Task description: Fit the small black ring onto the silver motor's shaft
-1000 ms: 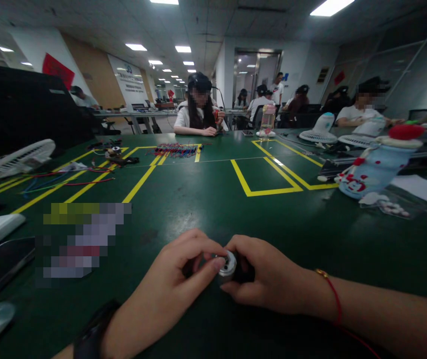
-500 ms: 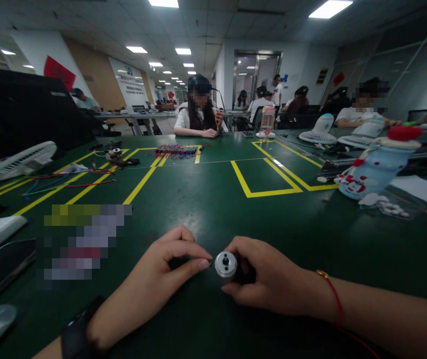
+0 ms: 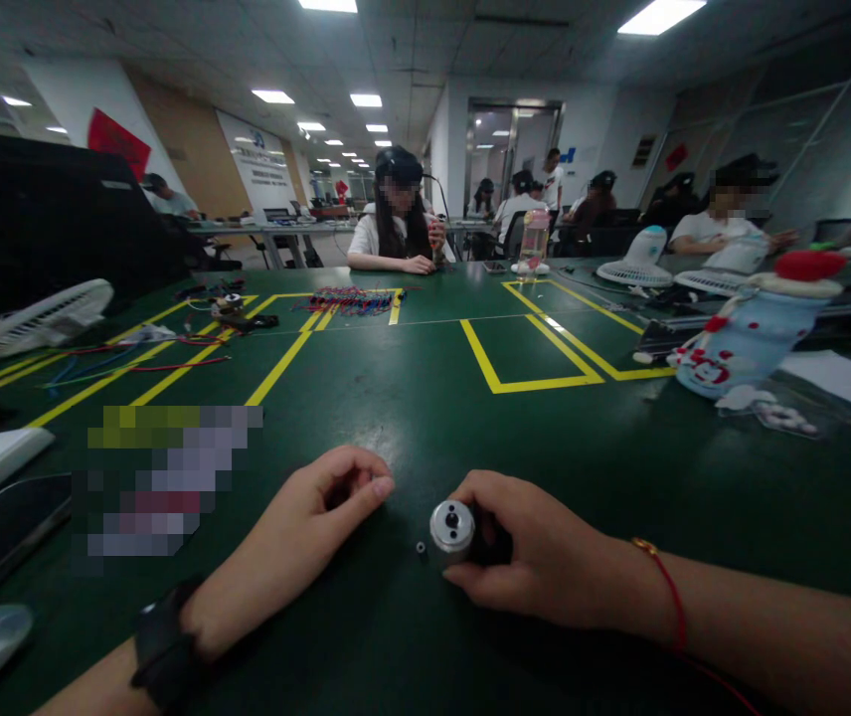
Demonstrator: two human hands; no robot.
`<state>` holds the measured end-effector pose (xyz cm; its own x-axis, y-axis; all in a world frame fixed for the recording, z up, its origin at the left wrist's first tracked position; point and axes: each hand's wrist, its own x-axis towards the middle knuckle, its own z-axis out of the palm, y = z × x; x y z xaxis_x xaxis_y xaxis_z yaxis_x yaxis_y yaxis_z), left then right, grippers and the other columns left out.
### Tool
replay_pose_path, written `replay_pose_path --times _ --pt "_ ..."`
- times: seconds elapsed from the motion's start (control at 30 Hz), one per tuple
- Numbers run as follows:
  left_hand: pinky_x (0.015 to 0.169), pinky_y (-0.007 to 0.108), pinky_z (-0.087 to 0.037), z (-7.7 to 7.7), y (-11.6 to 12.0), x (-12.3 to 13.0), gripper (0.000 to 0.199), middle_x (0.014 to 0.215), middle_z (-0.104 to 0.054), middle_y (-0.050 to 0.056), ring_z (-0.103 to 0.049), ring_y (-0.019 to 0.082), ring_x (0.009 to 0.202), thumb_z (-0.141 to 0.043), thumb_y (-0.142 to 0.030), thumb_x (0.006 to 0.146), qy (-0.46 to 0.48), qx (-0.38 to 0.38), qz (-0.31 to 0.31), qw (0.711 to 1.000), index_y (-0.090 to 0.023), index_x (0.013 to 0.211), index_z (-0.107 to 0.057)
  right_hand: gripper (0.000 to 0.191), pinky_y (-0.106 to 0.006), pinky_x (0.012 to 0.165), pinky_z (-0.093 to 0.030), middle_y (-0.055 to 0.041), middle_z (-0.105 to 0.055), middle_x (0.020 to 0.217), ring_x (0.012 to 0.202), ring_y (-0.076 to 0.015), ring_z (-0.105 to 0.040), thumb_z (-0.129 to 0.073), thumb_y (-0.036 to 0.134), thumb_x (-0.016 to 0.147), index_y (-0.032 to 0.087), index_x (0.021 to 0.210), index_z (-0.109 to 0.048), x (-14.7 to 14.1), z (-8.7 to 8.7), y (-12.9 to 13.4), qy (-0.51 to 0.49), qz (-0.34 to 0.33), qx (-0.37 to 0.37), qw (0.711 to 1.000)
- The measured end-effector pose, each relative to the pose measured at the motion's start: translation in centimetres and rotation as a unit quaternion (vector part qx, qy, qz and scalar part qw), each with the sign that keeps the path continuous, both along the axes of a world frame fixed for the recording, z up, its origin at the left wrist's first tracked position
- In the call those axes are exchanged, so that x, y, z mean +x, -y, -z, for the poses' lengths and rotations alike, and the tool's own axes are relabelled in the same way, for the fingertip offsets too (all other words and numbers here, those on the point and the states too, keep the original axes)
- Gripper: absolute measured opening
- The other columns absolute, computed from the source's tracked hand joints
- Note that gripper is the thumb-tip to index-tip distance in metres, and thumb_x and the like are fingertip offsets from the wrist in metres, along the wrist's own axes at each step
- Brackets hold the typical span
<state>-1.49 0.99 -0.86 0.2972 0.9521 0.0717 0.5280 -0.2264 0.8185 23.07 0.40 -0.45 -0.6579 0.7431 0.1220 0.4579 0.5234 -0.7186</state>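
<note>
A silvery metal cylinder (image 3: 452, 527) is being held above or against the table (image 3: 373, 398) by the right hand (image 3: 537, 552); whether its base is touching the surface cannot be told. Its round end face, with a dark centre and small holes, is being turned toward the camera. The side is being pinched between thumb and fingers, while a dark part behind it is being partly hidden by the palm.

The left hand (image 3: 336, 507) is being held apart from the cylinder, with its fingers curled and its thumb drawn close to the index finger; whether anything is being pinched there cannot be told. A small ring-like piece (image 3: 421, 548) is being left ungripped just beside the cylinder, on its left.

Judging by its look, a stiff, fairly dense body is being handled, little harmed by a firm squeeze. The smooth rim may be slipping or rolling if only lightly touched, so it is being best supported around the side, with the end face kept uncovered. The little piece is probably hard, light and easily flicked away; a fingertip pinch at its outer edge is being called for. Farther off, a bundle of thin wires (image 3: 355, 299) is being supported by the table.
</note>
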Motion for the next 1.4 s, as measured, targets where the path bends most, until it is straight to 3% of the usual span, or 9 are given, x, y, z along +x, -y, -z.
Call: replay_pose_path --times 0.1,0.23,0.43,0.6,0.77,0.87,0.97,1.17,1.4 --pt "0.054 0.022 -0.036 0.3 -0.8 -0.8 0.019 0.070 -0.049 -0.005 -0.044 0.014 0.061 -0.053 -0.039 0.090 0.049 -0.023 -0.066 0.996 -0.021 0.086 -0.053 0.028 -0.025 0.057 -0.039 0.0010 -0.059 0.086 0.068 -0.0129 -0.052 -0.068 0.026 0.073 0.021 0.098 -0.056 0.0 -0.1 0.1 0.003 0.001 0.005 1.000" --pt "0.051 0.021 -0.034 0.7 -1.2 -1.3 0.020 0.069 -0.048 -0.005 -0.042 0.012 0.059 -0.052 -0.040 0.091 0.061 -0.041 -0.070 0.995 -0.021 0.085 -0.050 0.028 -0.025 0.057 -0.039 0.0007 -0.059 0.086 0.068 -0.0128 -0.051 -0.068 0.026 0.074 0.020 0.098 -0.055 0.0 -0.2 0.1 0.005 -0.001 -0.001 1.000" --pt "0.056 0.023 -0.036 0.5 -0.4 -0.8 0.014 0.070 -0.050 -0.004 -0.047 0.014 0.064 -0.052 -0.028 0.088 -0.036 -0.001 0.011 0.999 -0.020 0.077 -0.050 0.028 -0.025 0.057 -0.038 0.0007 -0.059 0.085 0.067 -0.0130 -0.051 -0.068 0.026 0.073 0.020 0.097 -0.055 -0.1 -0.2 0.1 0.013 0.004 0.002 1.000" --pt "0.060 0.025 -0.036 -0.3 0.5 -0.1 0.010 0.073 -0.053 -0.003 -0.049 0.015 0.066 -0.050 -0.012 0.080 -0.140 0.064 0.088 0.984 -0.020 0.075 -0.051 0.029 -0.025 0.057 -0.038 -0.0002 -0.059 0.084 0.067 -0.0133 -0.050 -0.068 0.025 0.072 0.020 0.098 -0.055 -0.1 0.1 0.1 0.007 0.009 0.007 1.000" --pt "0.073 0.031 -0.037 -0.7 1.0 0.7 0.013 0.080 -0.057 -0.002 -0.053 0.018 0.077 -0.063 -0.024 0.080 -0.174 0.101 0.136 0.970 -0.024 0.092 -0.061 0.028 -0.024 0.056 -0.038 -0.0004 -0.059 0.083 0.066 -0.0133 -0.050 -0.068 0.025 0.072 0.019 0.096 -0.055 -0.2 0.1 0.0 0.002 0.004 0.001 1.000" --pt "0.073 0.032 -0.036 -0.6 1.3 1.3 0.009 0.080 -0.059 -0.002 -0.054 0.019 0.078 -0.064 -0.027 0.083 -0.172 0.099 0.143 0.970 -0.026 0.092 -0.065 0.028 -0.024 0.055 -0.037 -0.0004 -0.058 0.082 0.066 -0.0134 -0.050 -0.068 0.024 0.072 0.019 0.096 -0.055 -0.2 0.1 0.0 -0.002 0.006 0.000 1.000" --pt "0.071 0.030 -0.038 -0.9 1.7 1.9 0.006 0.080 -0.060 -0.002 -0.056 0.017 0.077 -0.061 -0.025 0.086 -0.142 0.090 0.134 0.977 -0.026 0.086 -0.067 0.027 -0.024 0.055 -0.037 -0.0001 -0.058 0.082 0.066 -0.0133 -0.050 -0.068 0.024 0.072 0.019 0.096 -0.056 -0.2 0.0 0.0 0.002 0.007 -0.002 1.000" --pt "0.063 0.026 -0.043 -2.2 2.1 2.3 0.012 0.081 -0.059 -0.001 -0.056 0.015 0.073 -0.059 -0.027 0.089 -0.049 0.121 0.044 0.990 -0.028 0.096 -0.069 0.026 -0.023 0.054 -0.036 0.0001 -0.057 0.081 0.064 -0.0126 -0.048 -0.068 0.025 0.072 0.019 0.094 -0.056 -0.2 0.1 0.0 0.004 0.004 0.009 1.000" --pt "0.061 0.025 -0.044 -2.8 2.4 3.5 0.018 0.080 -0.061 0.000 -0.057 0.015 0.071 -0.059 -0.024 0.088 -0.045 0.126 0.063 0.989 -0.028 0.100 -0.072 0.023 -0.023 0.053 -0.036 0.0003 -0.056 0.077 0.062 -0.0124 -0.047 -0.068 0.028 0.073 0.018 0.089 -0.055 -0.4 0.1 -0.1 0.014 0.001 0.023 1.000"
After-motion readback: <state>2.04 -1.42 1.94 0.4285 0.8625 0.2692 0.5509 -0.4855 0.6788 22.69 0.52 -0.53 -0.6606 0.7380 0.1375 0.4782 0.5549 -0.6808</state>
